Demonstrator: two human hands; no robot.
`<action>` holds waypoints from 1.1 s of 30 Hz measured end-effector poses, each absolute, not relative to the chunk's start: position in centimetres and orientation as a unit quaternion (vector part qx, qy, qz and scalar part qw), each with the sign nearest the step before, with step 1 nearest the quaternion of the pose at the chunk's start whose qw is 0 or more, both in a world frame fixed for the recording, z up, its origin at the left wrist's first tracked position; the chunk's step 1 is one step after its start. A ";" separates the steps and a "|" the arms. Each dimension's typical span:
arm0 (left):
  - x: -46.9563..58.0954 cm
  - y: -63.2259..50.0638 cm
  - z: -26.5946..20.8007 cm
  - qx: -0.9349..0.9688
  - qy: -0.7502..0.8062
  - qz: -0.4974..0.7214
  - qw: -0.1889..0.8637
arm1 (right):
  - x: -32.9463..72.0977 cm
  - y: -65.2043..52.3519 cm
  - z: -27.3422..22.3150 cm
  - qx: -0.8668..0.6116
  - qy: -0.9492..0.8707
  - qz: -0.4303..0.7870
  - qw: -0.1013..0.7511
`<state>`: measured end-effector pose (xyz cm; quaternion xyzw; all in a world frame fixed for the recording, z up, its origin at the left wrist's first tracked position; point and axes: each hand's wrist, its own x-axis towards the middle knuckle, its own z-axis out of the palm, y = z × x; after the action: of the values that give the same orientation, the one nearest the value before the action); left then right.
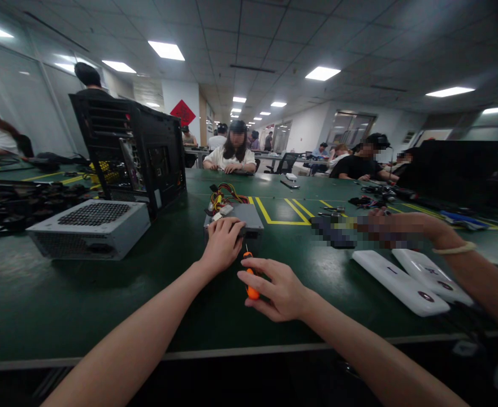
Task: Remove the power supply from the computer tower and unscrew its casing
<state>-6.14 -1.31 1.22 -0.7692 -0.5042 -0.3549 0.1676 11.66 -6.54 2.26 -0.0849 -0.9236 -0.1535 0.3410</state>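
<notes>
A small grey computer power supply point(249, 215) lies on the green table in front of me, with a bundle of coloured cables point(227, 195) and pale connectors at its back left. My left hand point(223, 237) grips its near left part, fingers over the top. An orange-handled screwdriver point(252, 291) is held in my right hand point(276, 288), between thumb and fingers. Its thin shaft points up at the near side of the power supply, by the left fingertips. Whether the tip touches the casing I cannot tell.
Left stand a larger power supply point(91, 223) and an open black computer case point(134, 152). Two white power banks point(401, 282) lie right, beside another person's arm point(469, 260). Yellow tape lines point(282, 222) mark the table point(181, 322). A person point(232, 152) sits opposite.
</notes>
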 end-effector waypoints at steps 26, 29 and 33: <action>-6.1 -1.4 1.4 -0.771 -0.503 -0.358 0.157 | 11.9 -6.5 2.3 -0.092 -0.928 -0.110 0.345; -6.2 -1.3 1.3 -0.772 -0.501 -0.362 0.148 | 11.9 -6.2 2.1 -0.096 -0.914 -0.106 0.379; -6.2 -1.2 1.2 -0.770 -0.506 -0.361 0.140 | 12.0 -6.0 1.8 -0.100 -0.904 -0.089 0.405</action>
<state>-6.15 -1.18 1.22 -0.7704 -0.5061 -0.3613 0.1404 11.98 -5.96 1.81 -0.1004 -0.9043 -0.0885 0.4054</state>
